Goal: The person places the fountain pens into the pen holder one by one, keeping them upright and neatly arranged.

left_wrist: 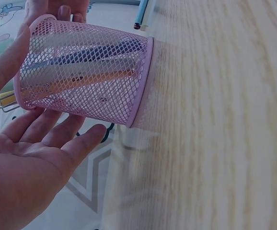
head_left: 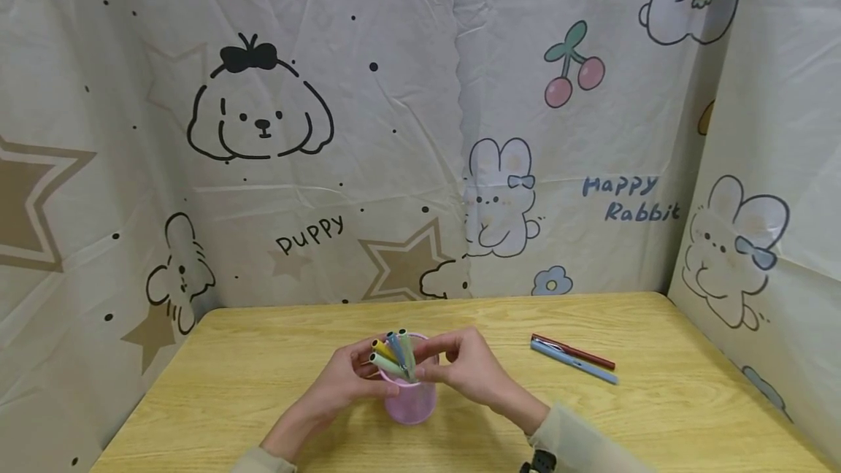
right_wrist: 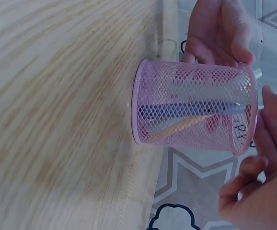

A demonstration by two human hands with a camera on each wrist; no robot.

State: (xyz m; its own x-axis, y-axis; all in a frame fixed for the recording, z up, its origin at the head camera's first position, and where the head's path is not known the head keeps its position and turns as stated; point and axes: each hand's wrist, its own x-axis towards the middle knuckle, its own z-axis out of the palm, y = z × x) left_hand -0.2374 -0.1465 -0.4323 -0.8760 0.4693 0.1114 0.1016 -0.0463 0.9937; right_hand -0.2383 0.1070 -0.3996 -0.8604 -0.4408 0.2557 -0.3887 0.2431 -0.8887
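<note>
Pale sleeves: both reach in over the near side of the wood-grain worktop; a dark wristband shows beside the right cuff.
Left grip: curved round the left side of the pink mesh pen cup, thumb on the near part of the rim, fingers parted along the other side of the mesh; it holds the cup between them.
Right grip: at the right part of the rim, thumb and forefinger close together beside the pens, other fingers bent; whether it pinches a pen or only touches there, I cannot tell.
Cup position: upright on the worktop, about midway between the left and right edges and well in from the far edge.
Pens in the cup: the near one, a pale green pen, leans left over the rim; next come a yellow pen, also leaning left, a blue pen, and a steeper light green pen nearest the right fingers.
Loose pair: a light blue pen and, just beyond it, a dark red pen, lying side by side between the cup and the worktop's right edge, slanting from the far edge towards the near right corner.
Printed curtain: behind the worktop's far edge, with a puppy, rabbits, cherries and brown stars.
</note>
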